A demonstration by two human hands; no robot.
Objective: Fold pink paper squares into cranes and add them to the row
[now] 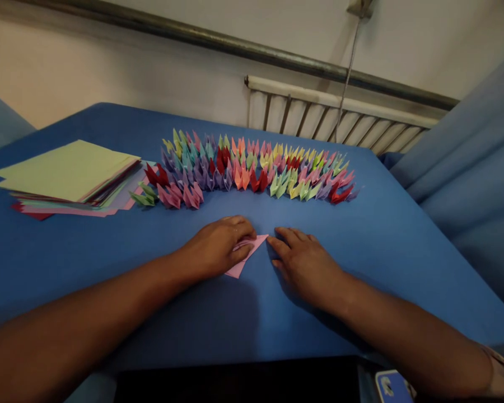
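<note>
A small piece of pink folded paper (237, 271) lies on the blue table, with a pointed corner toward the right. My left hand (220, 243) covers much of it, thumb and bent fingers closed on the paper and pressing it to the tabletop. My right hand (304, 260) rests just to the right, fingers extended and slightly apart. Its index fingertip is at the paper's pointed tip; whether it touches I cannot tell. The paper's left part is hidden beneath my left hand.
Rows of colourful folded paper cranes (243, 168) stand behind my hands. A stack of coloured paper sheets (73, 170) lies at the left on the blue-covered table (185, 336). A radiator (319, 106) and pipe are at the wall; a blue curtain (470, 168) hangs right.
</note>
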